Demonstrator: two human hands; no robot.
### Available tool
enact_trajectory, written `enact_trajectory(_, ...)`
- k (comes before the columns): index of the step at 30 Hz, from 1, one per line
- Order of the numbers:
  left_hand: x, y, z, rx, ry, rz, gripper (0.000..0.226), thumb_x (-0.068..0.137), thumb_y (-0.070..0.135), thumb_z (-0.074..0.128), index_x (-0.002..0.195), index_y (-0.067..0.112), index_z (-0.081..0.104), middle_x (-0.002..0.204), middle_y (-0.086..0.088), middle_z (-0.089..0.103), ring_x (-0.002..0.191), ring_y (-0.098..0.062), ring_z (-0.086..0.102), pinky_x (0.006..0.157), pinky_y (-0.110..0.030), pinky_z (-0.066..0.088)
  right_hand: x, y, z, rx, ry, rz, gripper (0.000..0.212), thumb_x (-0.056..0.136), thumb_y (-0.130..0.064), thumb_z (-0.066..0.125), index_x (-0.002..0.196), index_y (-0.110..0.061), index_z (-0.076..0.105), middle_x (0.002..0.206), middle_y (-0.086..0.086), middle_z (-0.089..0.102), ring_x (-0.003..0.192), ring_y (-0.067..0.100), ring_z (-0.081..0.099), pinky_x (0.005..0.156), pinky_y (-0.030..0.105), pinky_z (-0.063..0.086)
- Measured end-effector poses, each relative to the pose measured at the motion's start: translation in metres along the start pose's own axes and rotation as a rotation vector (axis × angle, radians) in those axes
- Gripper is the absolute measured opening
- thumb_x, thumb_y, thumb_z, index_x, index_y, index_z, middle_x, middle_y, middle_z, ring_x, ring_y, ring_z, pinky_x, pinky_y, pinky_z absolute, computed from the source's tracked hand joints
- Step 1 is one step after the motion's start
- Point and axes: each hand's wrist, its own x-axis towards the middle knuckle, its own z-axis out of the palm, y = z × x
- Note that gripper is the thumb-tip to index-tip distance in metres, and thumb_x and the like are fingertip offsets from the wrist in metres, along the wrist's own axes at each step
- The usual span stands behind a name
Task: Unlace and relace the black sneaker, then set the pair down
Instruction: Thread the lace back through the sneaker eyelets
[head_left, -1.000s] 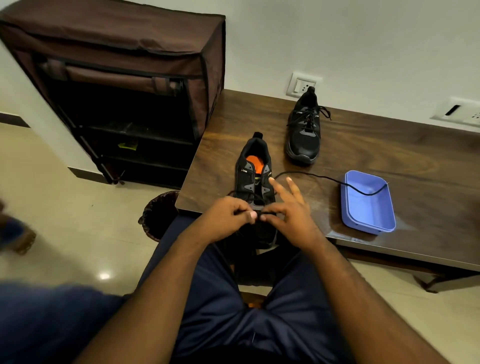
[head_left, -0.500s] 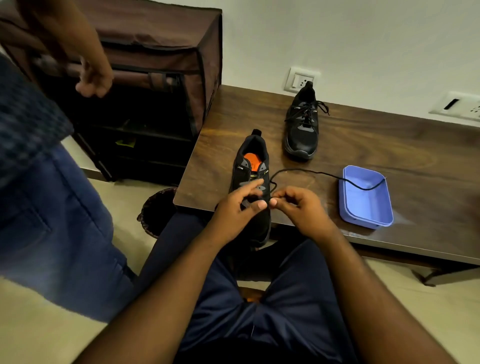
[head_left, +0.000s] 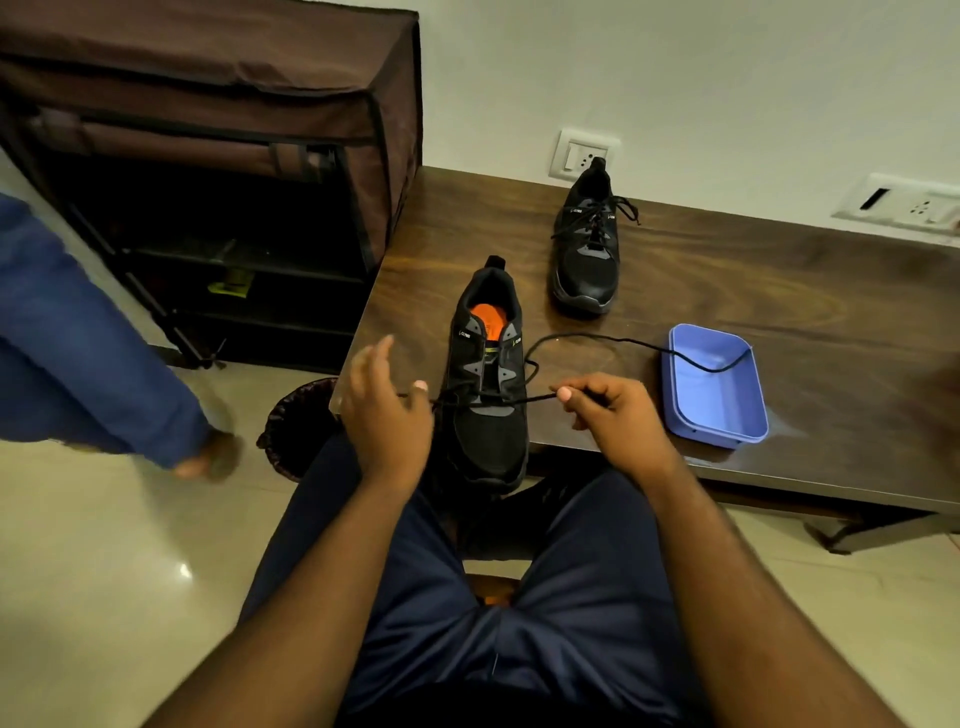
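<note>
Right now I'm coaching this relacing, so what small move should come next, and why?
Probably feed the end pinched in the right hand up to the next free eyelet. The black lace crosses only the lowest eyelets of the near black sneaker with the orange insole, the left hand pinches its other end, and slack trails into the blue plastic tray.

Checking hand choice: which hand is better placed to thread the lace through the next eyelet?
Probably the right hand: it pinches the lace close to the near sneaker. The left hand holds the other side, fingers spread.
</note>
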Motion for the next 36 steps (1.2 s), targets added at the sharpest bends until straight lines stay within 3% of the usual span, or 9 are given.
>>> enact_trajectory(2,-0.004,0.021,0.010,-0.157,-0.217,0.208,0.048,0.092,0.021,0.060,0.139,0.025,0.048,0.130,0.019,0.051,0.128,-0.008,0.045,0.110,-0.040,0.037,0.002,-0.008,0.015,0.015,-0.072,-0.020,0.020,0.094,-0.003,0.057,0.109,-0.007,0.070,0.081,-0.003,0.065,0.060,-0.001,0.056,0.059,0.016,0.048)
enact_trajectory(6,-0.010,0.043,0.023,-0.362,-0.466,0.051,0.031,0.095,0.022,0.062,0.125,0.014,0.063,0.089,0.007,0.066,0.082,0.003,0.061,0.078,-0.017,0.048,0.004,-0.022,0.031,0.243,-0.097,0.063,0.016,0.089,0.003,0.062,0.098,-0.010,0.064,0.069,0.001,0.066,0.054,0.004,0.058,0.053,0.018,0.048)
enact_trajectory(10,-0.012,0.027,0.021,-0.332,-0.379,0.049,0.006,0.089,0.013,0.069,0.087,0.012,0.075,0.080,0.005,0.070,0.076,0.000,0.064,0.072,-0.016,0.048,0.007,-0.018,0.029,0.264,0.064,0.110,0.009,0.083,-0.004,0.072,0.078,-0.010,0.068,0.065,0.003,0.066,0.055,0.006,0.058,0.054,0.017,0.048)
enact_trajectory(16,-0.005,0.028,0.019,-0.448,-0.489,-0.008,0.029,0.088,0.004,0.068,0.112,0.019,0.067,0.102,-0.001,0.069,0.086,-0.007,0.065,0.077,-0.020,0.054,0.009,-0.013,0.041,0.420,0.043,0.204,0.015,0.088,0.002,0.063,0.088,-0.010,0.071,0.073,0.004,0.072,0.065,0.009,0.066,0.059,0.018,0.054)
enact_trajectory(20,-0.007,0.030,0.025,-0.499,-0.399,-0.066,0.019,0.089,0.002,0.067,0.090,0.020,0.071,0.089,-0.001,0.072,0.072,-0.002,0.064,0.062,-0.018,0.050,0.011,-0.016,0.049,0.372,0.060,0.202,0.010,0.089,-0.005,0.065,0.089,-0.013,0.073,0.075,-0.003,0.071,0.066,0.003,0.063,0.058,0.018,0.050)
enact_trajectory(23,0.000,0.023,0.031,-0.458,-0.238,-0.179,0.013,0.091,0.007,0.065,0.087,0.018,0.070,0.084,-0.002,0.071,0.078,-0.008,0.066,0.073,-0.022,0.053,0.022,-0.012,0.050,0.405,0.221,0.276,0.010,0.091,-0.009,0.064,0.089,-0.015,0.072,0.077,-0.002,0.068,0.069,0.005,0.060,0.060,0.018,0.050)
enact_trajectory(26,0.009,0.021,0.038,-0.354,-0.167,-0.179,0.009,0.093,0.012,0.063,0.086,0.016,0.067,0.076,0.003,0.066,0.072,-0.008,0.061,0.071,-0.025,0.053,0.038,-0.002,0.056,0.144,0.324,0.248,0.013,0.089,-0.015,0.067,0.078,-0.022,0.067,0.077,-0.002,0.067,0.072,0.010,0.061,0.068,0.029,0.051)
enact_trajectory(31,0.015,0.027,0.050,-0.237,-0.174,-0.092,0.010,0.091,0.010,0.061,0.085,0.012,0.069,0.070,0.008,0.062,0.065,-0.004,0.057,0.063,-0.021,0.047,0.046,-0.002,0.076,-0.470,0.194,0.190,0.026,0.077,-0.042,0.073,0.084,-0.026,0.054,0.088,-0.004,0.059,0.082,0.017,0.058,0.073,0.039,0.051)
enact_trajectory(36,0.011,0.031,0.056,-0.161,-0.196,-0.026,0.012,0.091,0.009,0.061,0.087,0.009,0.072,0.074,0.005,0.064,0.071,-0.009,0.059,0.066,-0.022,0.047,0.039,0.001,0.084,-0.430,0.298,0.271,0.022,0.084,-0.042,0.066,0.094,-0.023,0.068,0.085,-0.006,0.070,0.082,0.017,0.065,0.082,0.043,0.053)
